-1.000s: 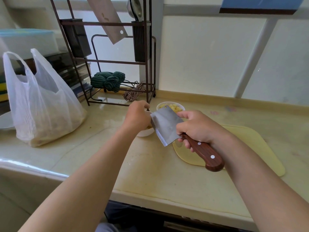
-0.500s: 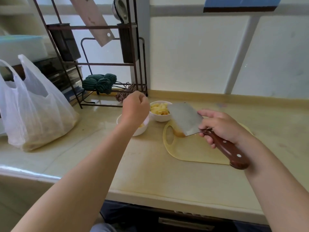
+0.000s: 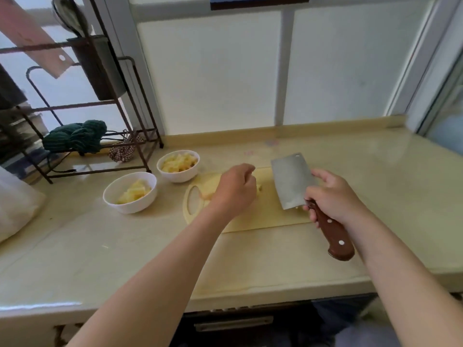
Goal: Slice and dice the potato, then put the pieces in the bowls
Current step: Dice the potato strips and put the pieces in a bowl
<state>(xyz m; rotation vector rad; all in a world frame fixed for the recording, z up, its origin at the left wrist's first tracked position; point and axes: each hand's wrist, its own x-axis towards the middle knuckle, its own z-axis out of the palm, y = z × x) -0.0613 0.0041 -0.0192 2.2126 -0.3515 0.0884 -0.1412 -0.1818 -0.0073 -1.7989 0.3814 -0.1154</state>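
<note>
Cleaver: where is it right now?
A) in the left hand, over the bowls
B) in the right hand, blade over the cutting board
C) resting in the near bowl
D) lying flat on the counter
B: the right hand grips the cleaver by its wooden handle, and the blade is over the cutting board.

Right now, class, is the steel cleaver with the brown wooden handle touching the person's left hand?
Apart. The head view shows bare pale yellow cutting board between the left hand and the broad steel cleaver.
</note>
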